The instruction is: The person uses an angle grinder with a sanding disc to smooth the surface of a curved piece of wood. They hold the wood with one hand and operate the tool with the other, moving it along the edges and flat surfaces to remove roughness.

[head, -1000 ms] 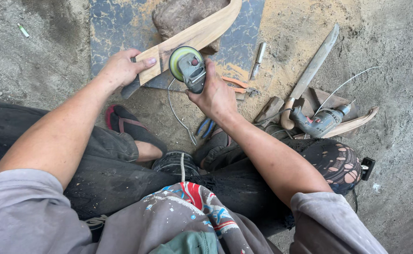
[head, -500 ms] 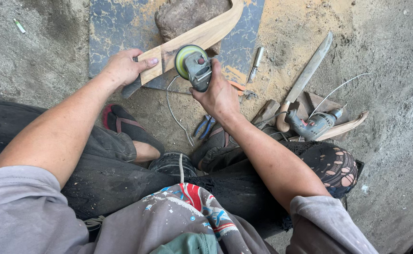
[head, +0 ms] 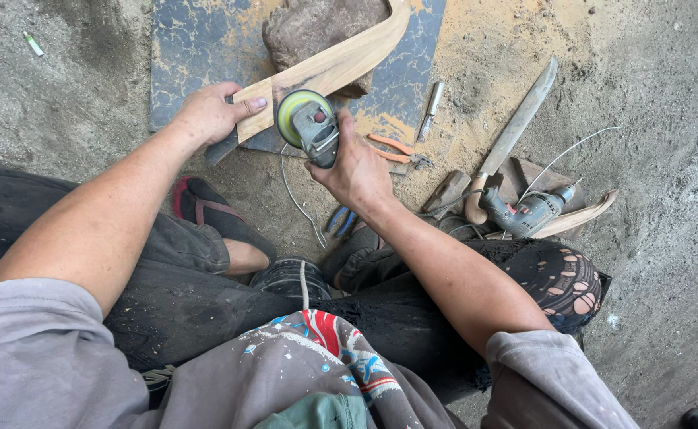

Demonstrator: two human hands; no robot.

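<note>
My left hand [head: 208, 114] grips the near end of a long curved wooden piece [head: 335, 65], which runs up and to the right across a brown stone block [head: 309, 28]. My right hand [head: 354, 165] holds a grey angle grinder [head: 312, 128]. Its yellow-green disc sits against the lower edge of the wood, just right of my left thumb. The grinder's cable [head: 295, 199] trails down toward my lap.
A blue mottled slab [head: 198, 48] lies under the stone. To the right on the sandy ground lie a long machete [head: 510, 137], an electric drill [head: 529, 212], orange pliers [head: 397, 148], a small metal tool [head: 429, 109] and wood offcuts. Blue-handled pliers [head: 340, 219] lie near my sandalled foot [head: 206, 208].
The view has shifted slightly. My hands, the grinder and the wood keep the same hold, with the disc staying at the wood's lower edge.
</note>
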